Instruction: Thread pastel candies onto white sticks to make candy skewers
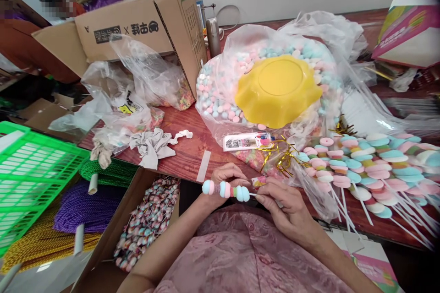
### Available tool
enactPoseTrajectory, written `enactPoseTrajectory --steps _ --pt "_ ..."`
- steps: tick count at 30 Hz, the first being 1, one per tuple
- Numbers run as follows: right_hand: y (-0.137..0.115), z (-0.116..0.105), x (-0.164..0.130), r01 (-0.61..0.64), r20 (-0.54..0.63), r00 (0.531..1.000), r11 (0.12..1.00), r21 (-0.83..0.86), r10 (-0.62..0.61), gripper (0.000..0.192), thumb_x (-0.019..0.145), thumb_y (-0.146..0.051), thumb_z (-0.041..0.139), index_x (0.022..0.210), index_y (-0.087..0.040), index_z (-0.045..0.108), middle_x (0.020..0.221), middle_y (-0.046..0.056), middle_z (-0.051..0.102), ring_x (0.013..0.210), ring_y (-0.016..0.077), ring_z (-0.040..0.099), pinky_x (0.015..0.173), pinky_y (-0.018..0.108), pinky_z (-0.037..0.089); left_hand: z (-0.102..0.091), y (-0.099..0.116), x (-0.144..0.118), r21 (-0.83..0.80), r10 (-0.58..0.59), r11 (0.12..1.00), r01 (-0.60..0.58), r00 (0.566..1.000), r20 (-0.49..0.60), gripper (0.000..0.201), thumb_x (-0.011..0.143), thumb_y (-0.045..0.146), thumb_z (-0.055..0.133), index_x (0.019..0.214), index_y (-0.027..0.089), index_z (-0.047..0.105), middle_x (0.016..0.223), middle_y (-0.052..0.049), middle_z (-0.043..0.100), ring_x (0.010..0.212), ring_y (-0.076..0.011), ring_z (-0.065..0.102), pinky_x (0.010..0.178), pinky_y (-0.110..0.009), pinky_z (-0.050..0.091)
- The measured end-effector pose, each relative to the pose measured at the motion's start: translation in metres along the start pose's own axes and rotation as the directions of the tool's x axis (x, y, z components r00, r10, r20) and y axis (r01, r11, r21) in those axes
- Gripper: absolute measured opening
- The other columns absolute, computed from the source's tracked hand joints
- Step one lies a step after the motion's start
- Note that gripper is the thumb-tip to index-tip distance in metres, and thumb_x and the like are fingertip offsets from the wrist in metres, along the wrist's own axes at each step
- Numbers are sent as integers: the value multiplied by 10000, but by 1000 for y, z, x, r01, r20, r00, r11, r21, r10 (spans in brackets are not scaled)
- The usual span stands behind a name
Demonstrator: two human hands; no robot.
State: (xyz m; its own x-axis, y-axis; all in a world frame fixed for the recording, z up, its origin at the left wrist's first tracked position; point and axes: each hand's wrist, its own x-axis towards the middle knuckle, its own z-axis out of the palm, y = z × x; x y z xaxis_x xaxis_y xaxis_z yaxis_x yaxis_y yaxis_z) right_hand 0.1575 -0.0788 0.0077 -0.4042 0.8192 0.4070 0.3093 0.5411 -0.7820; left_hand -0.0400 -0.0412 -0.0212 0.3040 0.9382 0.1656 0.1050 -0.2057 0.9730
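A marshmallow skewer of blue, pink and white pieces with gummy-like bits between them lies level in front of my body. My right hand is closed, pinching its white stick at the right end. Curled around the marshmallow end from behind, my left hand has its fingertips partly hidden. A small colourful wrapper shows between my hands, and I cannot tell whether it is held. Many finished-looking marshmallow skewers are piled on the table to the right, sticks pointing toward me.
A yellow wavy bowl sits upside down on a big clear bag of marshmallows. A cardboard box and crumpled plastic bags stand at left. Below are a carton of wrapped sweets and a green basket. A person is behind.
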Motion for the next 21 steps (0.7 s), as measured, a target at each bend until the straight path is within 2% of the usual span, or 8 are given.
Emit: enactPoseTrajectory --steps 4,7,10,16,18,21 --pt "1 -5 -1 15 -27 1000 999 32 -14 148 937 -95 542 845 -201 590 789 6 571 742 121 551 645 226 435 -2 -5 -4 75 17 997 -19 999 27 287 861 452 690 848 183 789 798 -66 674 737 -160 623 671 -283 500" --pt "1 -6 -4 31 -57 998 999 38 -28 138 926 -93 555 856 -202 604 817 13 579 770 125 567 666 230 447 -1 -6 -7 102 32 994 -34 999 23 296 860 454 689 822 176 783 784 -63 663 738 -166 621 672 -289 501" --pt "2 -6 -6 53 -92 995 998 40 -49 126 914 -100 569 849 -199 614 816 21 583 765 134 572 663 241 456 1 2 -10 130 13 991 -22 998 65 281 900 402 646 806 165 765 800 -67 671 765 -171 624 705 -296 504" --pt "3 -4 -8 100 -128 987 994 32 -96 117 899 -95 582 845 -188 626 827 42 598 761 142 584 642 243 475 2 15 -8 198 12 979 -45 987 161 302 943 373 573 1087 154 722 977 -110 688 905 -211 631 790 -336 516" --pt "4 -4 -9 126 -147 982 992 30 -120 113 890 -88 591 854 -189 624 822 41 603 768 142 581 649 240 485 3 13 -8 198 20 978 -57 983 183 289 933 388 583 1054 167 726 947 -100 688 892 -216 628 780 -347 515" --pt "5 -2 -10 151 -171 974 988 17 -146 116 879 -80 599 859 -189 631 817 42 613 770 145 583 662 248 501 10 8 -13 185 34 981 -58 991 132 216 925 369 589 892 202 723 854 -69 675 820 -207 610 754 -360 507"
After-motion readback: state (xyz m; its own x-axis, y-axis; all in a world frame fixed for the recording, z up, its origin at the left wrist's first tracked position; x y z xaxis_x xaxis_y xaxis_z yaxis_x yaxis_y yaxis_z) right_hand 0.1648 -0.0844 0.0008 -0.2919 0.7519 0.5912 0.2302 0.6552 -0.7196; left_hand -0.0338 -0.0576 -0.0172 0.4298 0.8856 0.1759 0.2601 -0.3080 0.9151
